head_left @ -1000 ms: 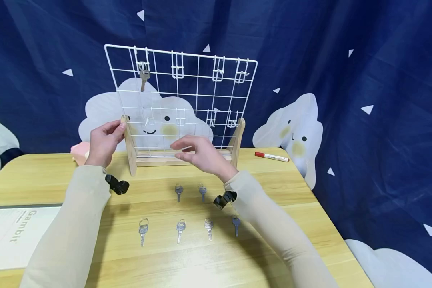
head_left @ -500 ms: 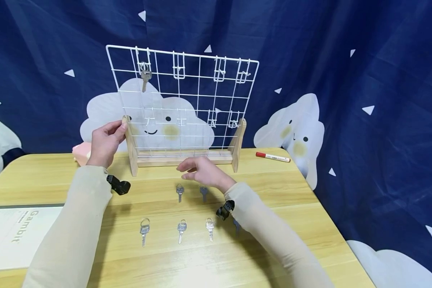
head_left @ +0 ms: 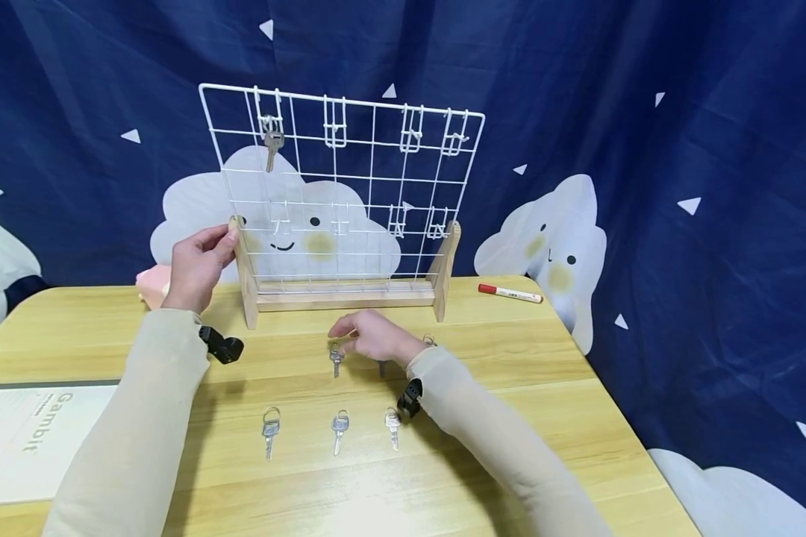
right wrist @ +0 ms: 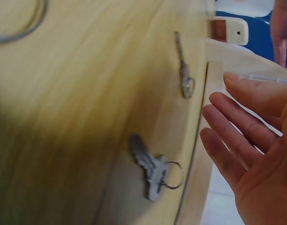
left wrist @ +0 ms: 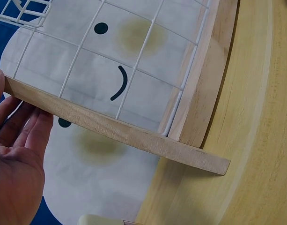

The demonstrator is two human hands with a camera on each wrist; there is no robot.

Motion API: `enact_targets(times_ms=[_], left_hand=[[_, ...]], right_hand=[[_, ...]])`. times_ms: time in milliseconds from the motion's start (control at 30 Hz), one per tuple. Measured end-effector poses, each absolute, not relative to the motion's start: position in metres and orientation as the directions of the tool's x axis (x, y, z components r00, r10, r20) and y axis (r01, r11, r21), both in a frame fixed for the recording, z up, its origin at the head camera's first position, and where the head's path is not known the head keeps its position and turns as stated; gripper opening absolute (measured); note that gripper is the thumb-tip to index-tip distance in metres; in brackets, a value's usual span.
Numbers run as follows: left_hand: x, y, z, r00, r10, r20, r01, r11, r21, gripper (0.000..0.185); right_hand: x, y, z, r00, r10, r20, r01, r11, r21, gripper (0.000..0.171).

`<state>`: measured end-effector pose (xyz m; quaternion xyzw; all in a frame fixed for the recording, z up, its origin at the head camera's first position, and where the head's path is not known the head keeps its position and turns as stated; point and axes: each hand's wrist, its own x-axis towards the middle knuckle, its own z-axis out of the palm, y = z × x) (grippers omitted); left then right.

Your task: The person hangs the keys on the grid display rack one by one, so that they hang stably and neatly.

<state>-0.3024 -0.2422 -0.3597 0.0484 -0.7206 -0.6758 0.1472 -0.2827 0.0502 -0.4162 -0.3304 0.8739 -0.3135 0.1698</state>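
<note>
A white wire grid rack stands on a wooden base. A key hangs on its upper left hook. My left hand grips the top of the rack's left wooden side post, thumb on the near side. In front of the rack, my right hand is low over the table, fingers loosely extended and holding nothing. Its fingertips overlap the ring end of one key; a second key is partly hidden below the hand. The right wrist view shows a key with a ring beside the fingers.
Nearer me lie a left key, a middle key and a right key. A key ring shows behind the right wrist. A red-capped marker, a notebook and a pink object lie around the table's sides.
My right hand has come down and toward me from in front of the grid to just above the back row of keys. My left hand keeps its grip on the post.
</note>
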Motion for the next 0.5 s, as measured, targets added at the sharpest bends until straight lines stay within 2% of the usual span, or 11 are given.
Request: enact_targets(times_ms=[500], left_hand=[[-0.302, -0.243, -0.358, -0.955, -0.265, 0.136, 0.117, 0.088, 0.989, 0.060]], right_hand=[[-0.292, 0.040, -0.430, -0.677, -0.731, -0.087, -0.601, 0.617, -0.508, 0.029]])
